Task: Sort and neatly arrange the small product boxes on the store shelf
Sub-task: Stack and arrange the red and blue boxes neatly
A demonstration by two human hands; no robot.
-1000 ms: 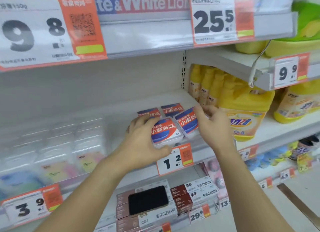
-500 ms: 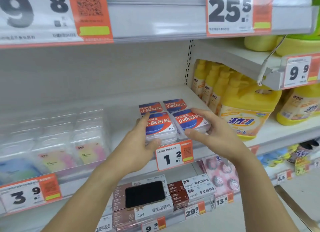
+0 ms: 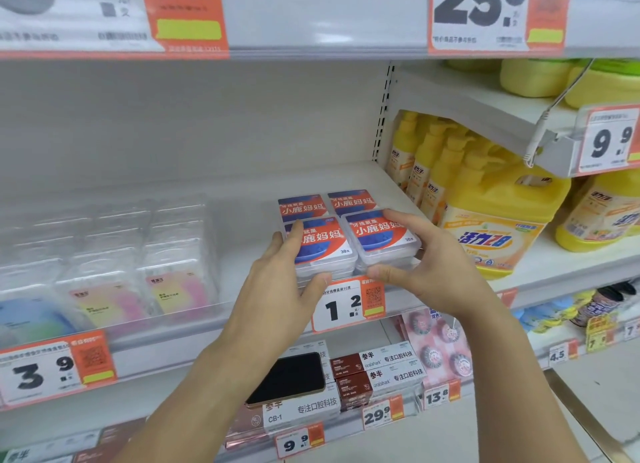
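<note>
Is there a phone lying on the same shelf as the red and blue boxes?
No, the phone lies one shelf below the red and blue boxes.

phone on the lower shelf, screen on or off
Off: the black flat phone lies face up on the white-and-brown product boxes, and its screen shows plain dark with nothing lit.

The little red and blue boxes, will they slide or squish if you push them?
The front boxes look like hard clear plastic, so probably stiff, not squishy. Their smooth sides would likely slide easily on the white shelf. Flat and low, they seem unlikely to tip.
</note>
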